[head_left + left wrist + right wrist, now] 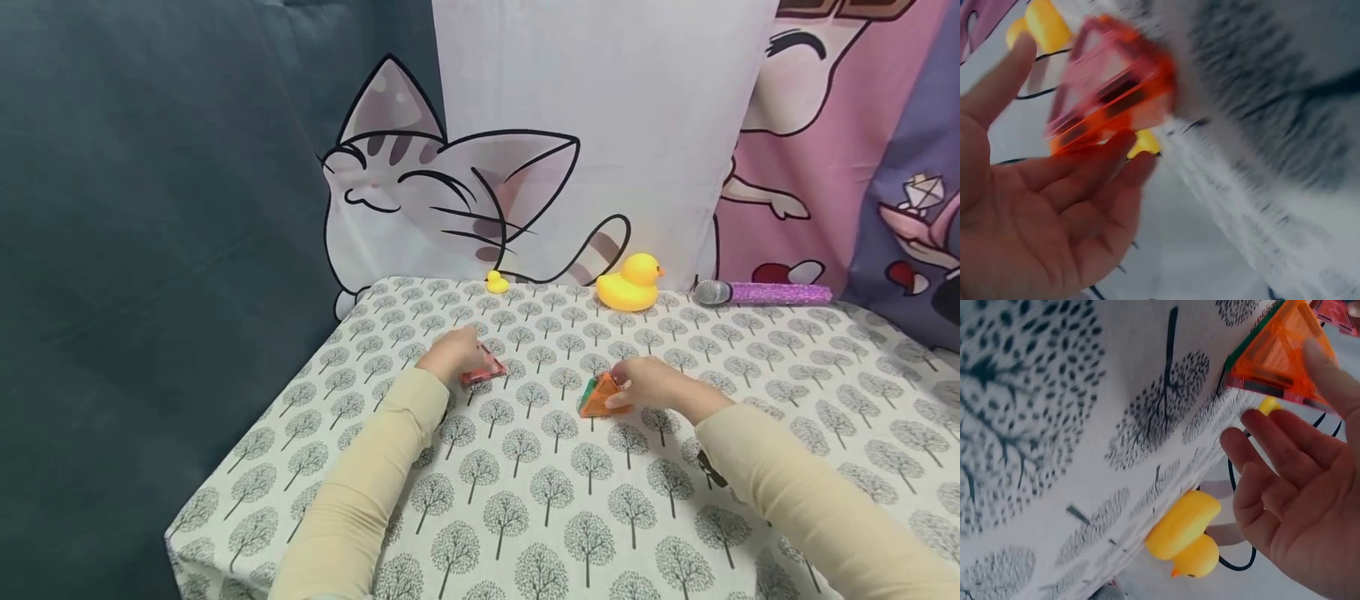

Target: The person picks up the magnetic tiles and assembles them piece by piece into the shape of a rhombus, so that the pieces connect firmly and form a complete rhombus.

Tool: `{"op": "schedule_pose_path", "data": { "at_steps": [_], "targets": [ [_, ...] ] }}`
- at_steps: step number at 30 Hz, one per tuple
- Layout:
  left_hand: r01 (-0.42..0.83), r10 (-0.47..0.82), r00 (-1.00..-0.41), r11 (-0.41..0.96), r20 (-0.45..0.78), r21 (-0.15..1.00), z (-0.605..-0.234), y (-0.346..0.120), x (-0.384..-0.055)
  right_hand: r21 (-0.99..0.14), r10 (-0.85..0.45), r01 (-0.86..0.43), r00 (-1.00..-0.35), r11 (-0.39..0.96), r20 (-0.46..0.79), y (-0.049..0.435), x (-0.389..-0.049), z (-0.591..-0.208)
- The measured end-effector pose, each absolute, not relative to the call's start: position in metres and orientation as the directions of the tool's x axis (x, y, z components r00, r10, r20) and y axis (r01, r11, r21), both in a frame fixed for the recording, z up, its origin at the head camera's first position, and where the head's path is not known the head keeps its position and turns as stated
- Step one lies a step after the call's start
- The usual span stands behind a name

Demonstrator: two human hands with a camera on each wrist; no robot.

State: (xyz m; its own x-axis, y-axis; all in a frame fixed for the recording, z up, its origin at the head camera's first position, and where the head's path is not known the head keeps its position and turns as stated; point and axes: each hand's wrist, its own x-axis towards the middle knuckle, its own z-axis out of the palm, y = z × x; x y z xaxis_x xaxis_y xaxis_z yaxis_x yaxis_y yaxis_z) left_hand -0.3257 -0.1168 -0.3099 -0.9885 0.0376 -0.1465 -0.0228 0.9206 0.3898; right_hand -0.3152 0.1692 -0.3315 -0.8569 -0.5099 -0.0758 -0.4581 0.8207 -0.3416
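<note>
My right hand (648,383) pinches a small pyramid of translucent magnetic tiles (600,398). In the right wrist view its orange face (1282,347) lies under the thumb, with a green tile along one side and pink at another edge. At the left, my left hand (457,354) is at a group of pink and orange triangular magnetic tiles (483,371). The left wrist view shows these tiles (1110,87) blurred and joined at angles. There the fingers touch the orange side while the thumb stands apart; part of the contact is hidden.
A tree-print cloth covers the table (555,492). Along its back edge are a small yellow duck (497,283), a larger yellow duck (630,285) and a purple glittery microphone (772,292). Behind hangs a curtain with a cartoon cat (420,192).
</note>
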Motion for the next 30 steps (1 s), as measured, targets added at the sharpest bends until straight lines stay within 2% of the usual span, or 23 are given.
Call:
{"op": "schedule_pose_path", "data": {
  "at_steps": [2, 5, 9, 14, 21, 26, 30],
  "targets": [
    [-0.008, 0.051, -0.99, 0.905, -0.128, 0.425, -0.317, -0.115, -0.328, -0.365, -0.507, -0.453, -0.859, 0.813, -0.063, 0.166, -0.314, -0.333],
    [0.08, 0.135, -0.987, 0.891, -0.092, 0.448, -0.323, -0.107, -0.332, -0.378, -0.516, -0.466, -0.856, 0.8, -0.038, 0.163, -0.314, -0.336],
    [0.212, 0.288, -0.953, 0.855, -0.094, 0.473, -0.326, -0.088, -0.334, -0.381, -0.508, -0.461, -0.861, 0.801, -0.027, 0.164, -0.315, -0.339],
    [0.293, 0.388, -0.914, 0.829, -0.114, 0.477, -0.327, -0.065, -0.333, -0.41, -0.526, -0.465, -0.85, 0.785, -0.043, 0.168, -0.316, -0.338],
    [0.368, 0.455, -0.885, 0.816, -0.103, 0.446, -0.331, -0.042, -0.334, -0.43, -0.547, -0.471, -0.835, 0.77, -0.063, 0.17, -0.317, -0.337],
    [0.346, 0.449, -0.886, 0.805, -0.113, 0.482, -0.331, -0.033, -0.331, -0.419, -0.57, -0.503, -0.821, 0.756, -0.042, 0.17, -0.316, -0.336],
    [0.375, 0.473, -0.875, 0.797, -0.103, 0.473, -0.331, -0.026, -0.328, -0.421, -0.574, -0.507, -0.818, 0.753, -0.041, 0.169, -0.316, -0.335]
  ]
}}
